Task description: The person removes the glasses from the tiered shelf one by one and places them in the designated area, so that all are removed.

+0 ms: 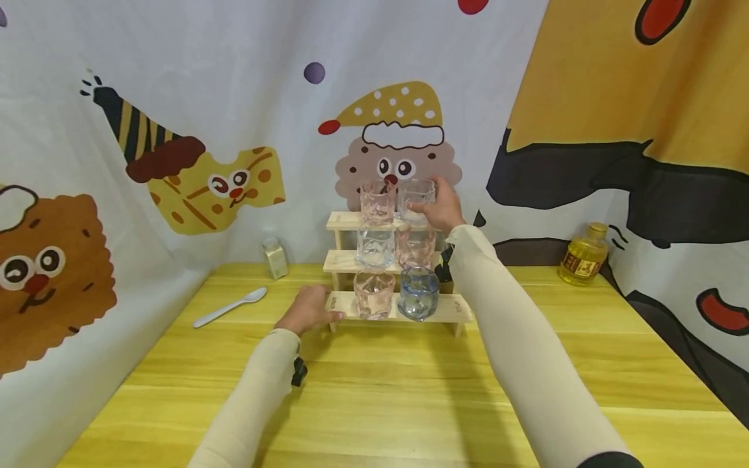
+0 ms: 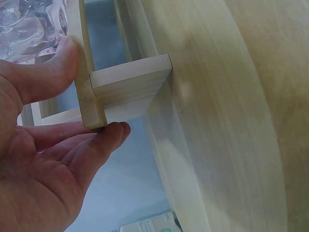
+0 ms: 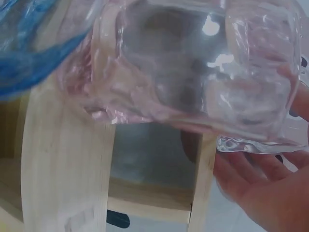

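Observation:
A three-tier wooden display stand [image 1: 339, 261] carries two glasses on each step. My left hand [image 1: 308, 309] pinches the left end of the lowest step, thumb on the upper face and fingers [image 2: 104, 150] at the underside. On the top step, my right hand [image 1: 443, 207] grips a clear glass [image 1: 417, 192] from its right side, beside a pale pink glass [image 1: 377, 203]. The middle step holds a clear glass [image 1: 374, 248] and a pink one [image 1: 415, 246]. Below them sit a pink glass [image 1: 374, 296] and a blue glass [image 1: 419, 296].
To the left on the wooden table [image 1: 374, 403] lies a white spoon [image 1: 231, 308], with a small clear-sided jar [image 1: 275, 258] behind it. A bottle of yellow oil [image 1: 584, 255] stands at the back right. A printed cloth [image 1: 234, 78] hangs behind the table.

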`<state>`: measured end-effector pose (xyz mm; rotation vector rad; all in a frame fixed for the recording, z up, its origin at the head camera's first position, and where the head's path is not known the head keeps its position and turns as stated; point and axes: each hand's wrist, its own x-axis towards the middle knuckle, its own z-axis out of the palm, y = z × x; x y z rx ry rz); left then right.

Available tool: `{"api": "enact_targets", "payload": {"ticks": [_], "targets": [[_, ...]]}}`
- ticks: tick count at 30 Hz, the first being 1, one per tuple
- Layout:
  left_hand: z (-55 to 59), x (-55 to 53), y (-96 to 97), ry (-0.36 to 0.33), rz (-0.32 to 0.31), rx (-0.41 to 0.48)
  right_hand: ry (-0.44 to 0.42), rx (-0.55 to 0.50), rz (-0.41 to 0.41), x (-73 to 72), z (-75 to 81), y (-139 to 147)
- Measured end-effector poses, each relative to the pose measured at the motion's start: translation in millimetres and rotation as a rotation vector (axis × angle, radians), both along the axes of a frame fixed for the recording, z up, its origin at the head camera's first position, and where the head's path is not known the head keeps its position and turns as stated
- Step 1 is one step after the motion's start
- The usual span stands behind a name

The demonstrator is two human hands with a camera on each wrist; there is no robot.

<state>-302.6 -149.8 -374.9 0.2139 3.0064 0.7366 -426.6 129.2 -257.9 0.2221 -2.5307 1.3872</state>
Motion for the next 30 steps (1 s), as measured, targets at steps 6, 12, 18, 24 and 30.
{"api": "enact_targets", "payload": {"ticks": [6,12,18,24,30], "targets": [[-1.3,0.2,0.3,0.011,-0.007,-0.007,-0.011,-0.044,0.029,6.5,10.1,9.2],[-2.1,-1.4,2.2,0.008,-0.014,-0.008,-0.049,-0.132,0.096,22.2,26.0,28.6],[-4.2,-4.1,0.0,0.016,-0.007,0.004,-0.035,-0.126,0.064,35.6,29.3,54.2],[-4.6,-3.7,1.3,0.005,-0.001,0.013,0.036,-0.119,0.027,46.1,23.5,81.1],[-3.5,-2.3,1.3,-0.018,0.006,0.025,0.067,-0.108,0.009,57.2,12.6,112.6]]}}
